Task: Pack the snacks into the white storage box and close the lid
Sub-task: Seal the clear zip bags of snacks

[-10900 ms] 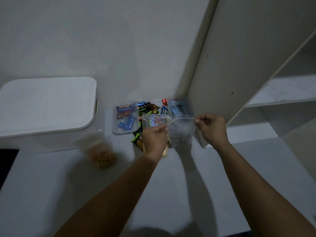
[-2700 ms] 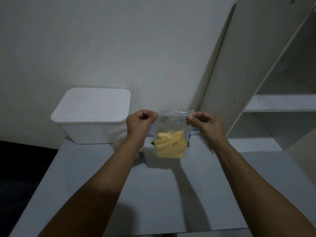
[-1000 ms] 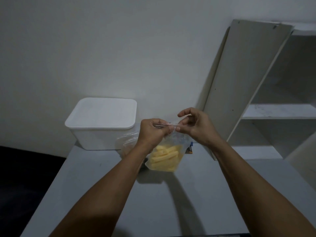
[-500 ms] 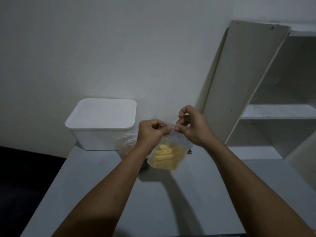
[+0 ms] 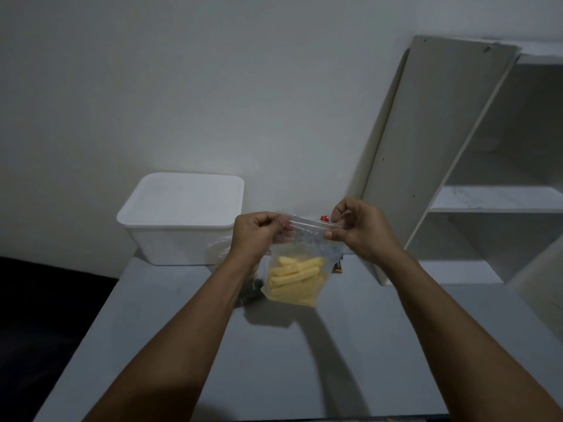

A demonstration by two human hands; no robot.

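Note:
A clear zip bag of yellow snack sticks hangs in the air above the grey table. My left hand pinches the left end of its top strip, and my right hand pinches the right end. The white storage box stands at the back left against the wall, its lid on. More snacks lie behind the bag, mostly hidden: a red wrapper, a dark wrapper and another clear bag next to the box.
A tall white board leans against the wall at the right, with a white shelf unit behind it. The table's left edge drops off to a dark floor.
My hands have drawn apart along the bag's top strip, the right one sliding to the right end. The bag now hangs flatter and a little lower.

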